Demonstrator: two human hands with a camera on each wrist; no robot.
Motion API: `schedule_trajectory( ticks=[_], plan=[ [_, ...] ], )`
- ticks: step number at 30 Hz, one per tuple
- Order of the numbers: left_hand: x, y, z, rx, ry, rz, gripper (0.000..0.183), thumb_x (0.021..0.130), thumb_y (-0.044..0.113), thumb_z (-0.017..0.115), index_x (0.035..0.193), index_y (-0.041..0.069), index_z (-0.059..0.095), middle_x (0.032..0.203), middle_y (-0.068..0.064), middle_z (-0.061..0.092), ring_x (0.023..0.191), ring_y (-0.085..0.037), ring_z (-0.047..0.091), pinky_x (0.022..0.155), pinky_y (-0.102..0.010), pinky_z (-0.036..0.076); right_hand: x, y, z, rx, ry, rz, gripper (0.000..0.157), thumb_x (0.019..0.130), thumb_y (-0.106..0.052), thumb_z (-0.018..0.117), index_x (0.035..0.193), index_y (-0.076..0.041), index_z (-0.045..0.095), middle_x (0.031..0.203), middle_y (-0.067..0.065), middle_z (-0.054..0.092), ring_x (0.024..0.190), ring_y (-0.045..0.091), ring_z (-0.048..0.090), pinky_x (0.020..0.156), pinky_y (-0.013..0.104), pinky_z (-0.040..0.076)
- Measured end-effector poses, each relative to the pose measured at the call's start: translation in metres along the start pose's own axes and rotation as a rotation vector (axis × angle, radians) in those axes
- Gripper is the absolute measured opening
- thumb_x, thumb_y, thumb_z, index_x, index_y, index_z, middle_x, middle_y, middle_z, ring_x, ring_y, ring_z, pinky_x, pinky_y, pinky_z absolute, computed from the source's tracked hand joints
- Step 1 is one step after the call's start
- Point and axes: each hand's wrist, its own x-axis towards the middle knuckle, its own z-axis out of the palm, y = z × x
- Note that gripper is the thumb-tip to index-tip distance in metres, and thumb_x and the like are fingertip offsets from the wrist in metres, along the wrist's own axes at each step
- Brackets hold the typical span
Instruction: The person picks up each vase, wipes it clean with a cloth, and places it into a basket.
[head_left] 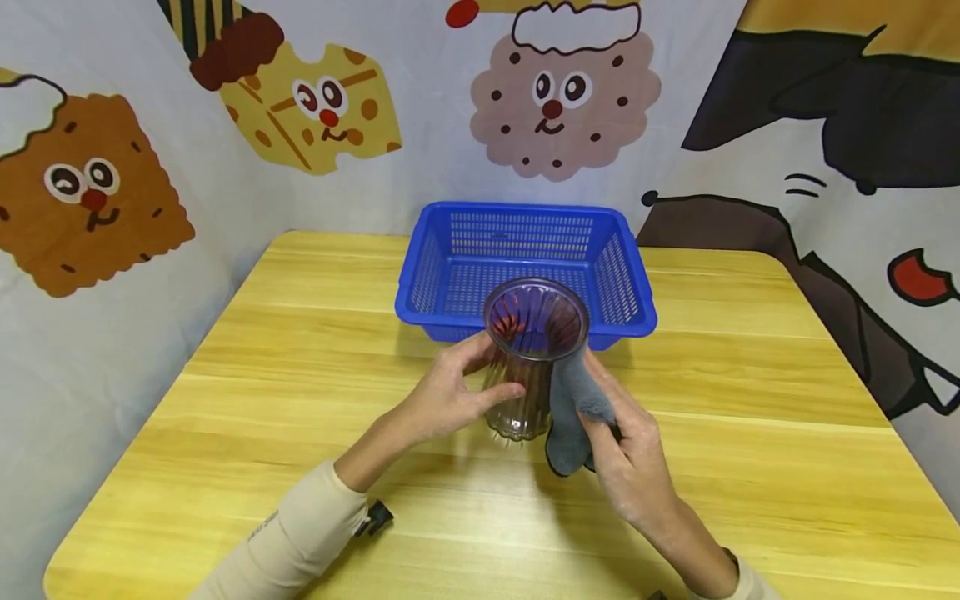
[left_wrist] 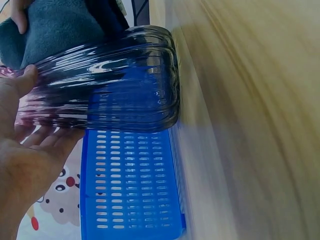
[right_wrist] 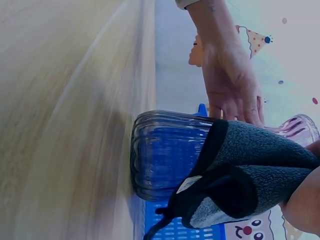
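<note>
A ribbed, see-through glass vase (head_left: 525,392) with a purplish tint and a flared rim stands upright in front of the basket. My left hand (head_left: 457,392) grips its left side, thumb across the front and fingers round the back. On the other side my right hand (head_left: 633,450) pinches a folded grey cloth (head_left: 570,433) against the vase just under the rim. The cloth (right_wrist: 240,170) has dark edging and a hanging loop in the right wrist view. In the left wrist view the vase's thick base (left_wrist: 162,80) shows close to the tabletop.
A blue plastic basket (head_left: 637,321) with slotted walls sits behind the vase, near the table's back edge. The wooden table (head_left: 285,392) backs onto a hanging cloth (head_left: 435,108) printed with cartoon biscuits and cheese.
</note>
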Motion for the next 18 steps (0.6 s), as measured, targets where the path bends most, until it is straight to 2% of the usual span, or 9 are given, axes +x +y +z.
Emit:
schedule_trajectory(
  ticks=[8,14,18],
  plan=[
    [-0.0007,-0.0006,-0.002,0.005,0.016,-0.018,0.07,0.081,0.001,0.085,0.143,-0.001,0.053,0.132,-0.015,0.064,0.122,-0.023,0.061,0.104,-0.034,0.05,-0.0011,0.0045,-0.0013,-0.102,-0.021,-0.047,0.06,0.084,0.024,0.053,0.141,0.005,0.056,0.15,0.017,0.048,0.139,0.028,0.045,0.117,0.03,0.035],
    [-0.0006,-0.0016,-0.0024,0.009,0.018,-0.01,0.071,0.081,0.002,0.085,0.144,-0.002,0.052,0.132,-0.017,0.064,0.122,-0.027,0.061,0.103,-0.035,0.051,-0.0001,0.0068,-0.0033,-0.15,-0.026,-0.051,0.056,0.085,0.023,0.054,0.138,0.004,0.059,0.149,0.013,0.051,0.137,0.028,0.048,0.116,0.031,0.036],
    [-0.0009,-0.0018,-0.0022,0.004,0.018,-0.007,0.071,0.081,0.002,0.086,0.144,-0.003,0.052,0.133,-0.017,0.064,0.123,-0.028,0.061,0.103,-0.035,0.051,-0.0005,0.0074,-0.0037,-0.178,-0.028,-0.058,0.057,0.082,0.024,0.052,0.136,0.006,0.061,0.148,0.014,0.052,0.136,0.028,0.048,0.116,0.03,0.037]
  ],
)
